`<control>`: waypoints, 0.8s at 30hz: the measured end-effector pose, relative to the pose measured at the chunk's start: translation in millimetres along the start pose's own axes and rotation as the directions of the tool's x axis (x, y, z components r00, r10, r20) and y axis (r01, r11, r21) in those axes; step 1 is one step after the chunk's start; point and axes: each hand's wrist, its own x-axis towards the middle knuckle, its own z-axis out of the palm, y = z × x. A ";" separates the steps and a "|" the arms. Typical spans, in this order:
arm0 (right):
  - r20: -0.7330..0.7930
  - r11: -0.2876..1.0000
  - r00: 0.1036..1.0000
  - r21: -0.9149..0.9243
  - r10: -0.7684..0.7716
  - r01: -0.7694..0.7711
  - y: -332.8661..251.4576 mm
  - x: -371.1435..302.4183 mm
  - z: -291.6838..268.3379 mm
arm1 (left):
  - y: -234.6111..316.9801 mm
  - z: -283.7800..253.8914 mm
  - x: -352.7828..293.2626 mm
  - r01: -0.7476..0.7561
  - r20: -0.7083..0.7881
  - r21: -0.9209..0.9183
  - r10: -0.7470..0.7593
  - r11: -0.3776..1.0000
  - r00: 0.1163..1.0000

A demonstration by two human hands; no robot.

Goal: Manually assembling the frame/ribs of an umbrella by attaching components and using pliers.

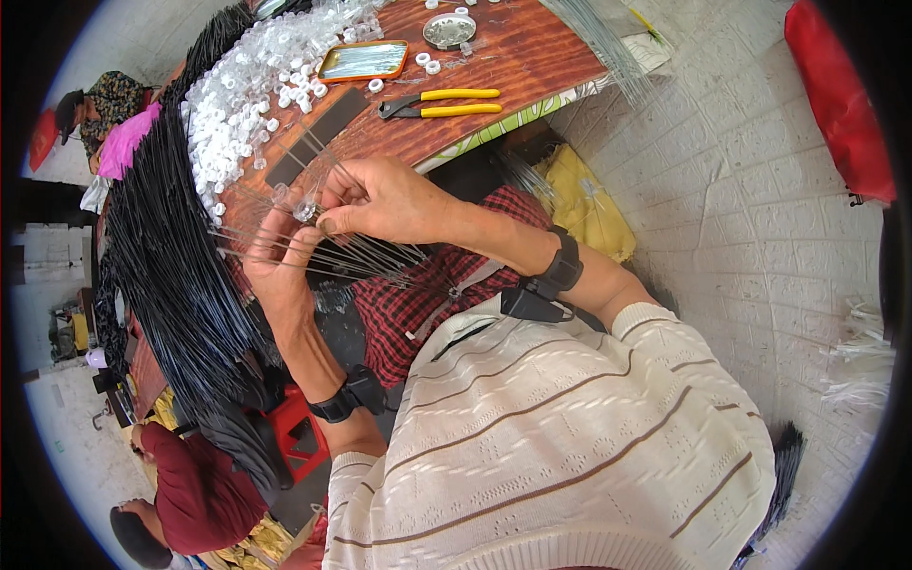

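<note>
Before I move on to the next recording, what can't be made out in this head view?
Clear piece, head view: too small to tell its form.
Wires, head view: partly hidden by the left hand.
What the right hand pinches, head view: covered by its own fingers.
Table, head view: far end cut off by the upper edge.

1 pair of pliers (446, 93), 1 tin (366, 78), 1 disc (449, 31). Rings (214, 142): past my counting. Wires (375, 255): same. 2 near hands (385, 201), 2 straps (554, 268). Also 1 stool (296, 427), 1 pink bag (128, 142), 2 co-workers (204, 494).
</note>
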 end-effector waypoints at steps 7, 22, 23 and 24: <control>0.183 0.991 0.982 0.129 -0.047 0.023 -2.8 2.2 -14.8 | 7.9 3.5 -1.8 -0.003 -0.042 0.106 0.008 0.994 0.999; -0.014 0.967 1.000 0.254 0.007 -0.003 3.2 -5.3 1.1 | -11.3 -3.9 6.0 -0.122 -0.043 0.044 0.124 0.992 0.991; -0.019 0.965 1.000 0.262 0.008 -0.002 2.6 -5.0 1.7 | -13.5 -7.3 7.8 -0.122 -0.018 0.050 0.123 0.991 0.992; -0.019 0.965 1.000 0.261 0.008 -0.003 2.0 -5.3 3.3 | -13.3 -7.7 9.6 -0.123 0.008 0.055 0.123 0.991 0.992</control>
